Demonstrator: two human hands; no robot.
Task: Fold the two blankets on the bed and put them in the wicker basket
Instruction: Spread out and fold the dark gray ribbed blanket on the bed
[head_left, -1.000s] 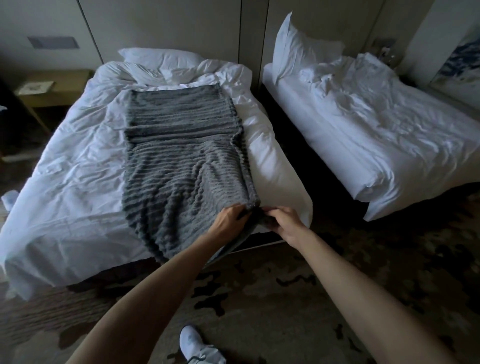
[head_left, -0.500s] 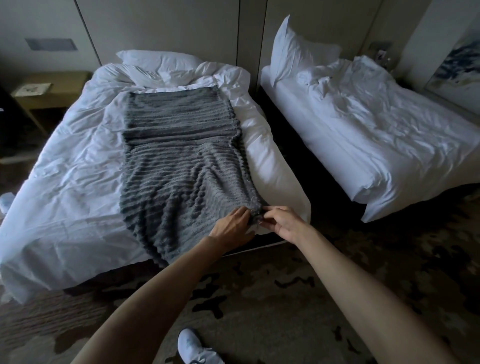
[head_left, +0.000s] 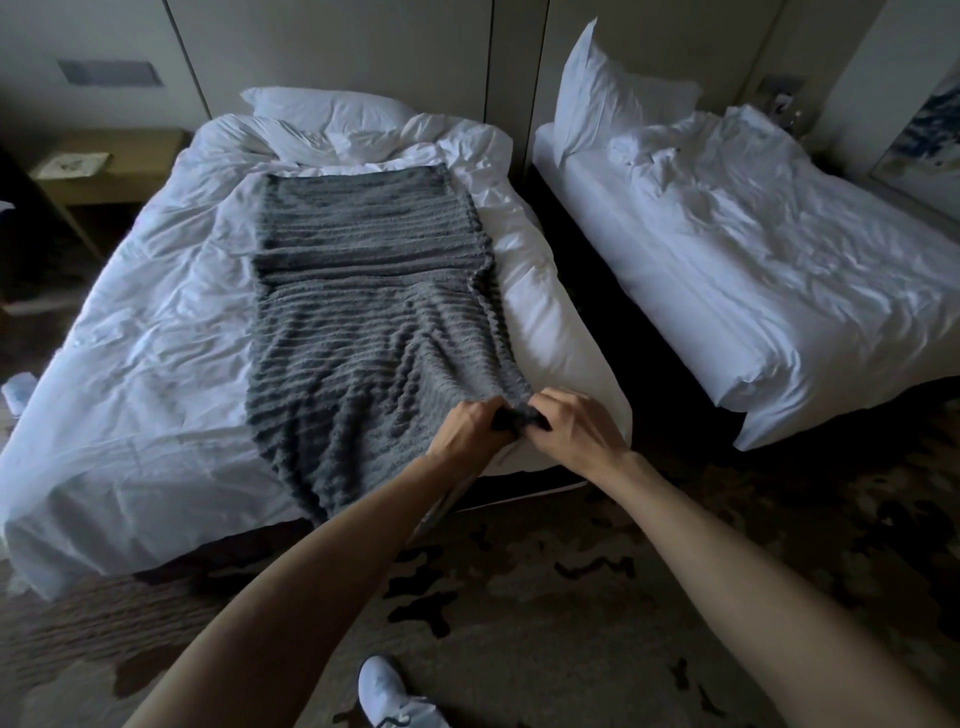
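A grey ribbed blanket (head_left: 363, 312) lies lengthwise on the left bed (head_left: 145, 312), folded into a long strip from the pillow end down over the foot edge. Its near right corner is bunched between my two hands. My left hand (head_left: 470, 428) and my right hand (head_left: 574, 431) are side by side at the bed's near right corner, both pinching that corner of the grey blanket. The rest of the near edge hangs off the foot of the bed. No second blanket and no wicker basket are in view.
A second bed (head_left: 753, 270) with rumpled white bedding stands to the right, across a dark gap. A wooden nightstand (head_left: 104, 166) is at the far left. Patterned carpet (head_left: 545, 597) covers the floor, and my white shoe (head_left: 389, 696) is below.
Both hands have stayed on the blanket's near right corner and shifted slightly, gathering the corner tighter. The blanket's lie on the bed is almost unchanged.
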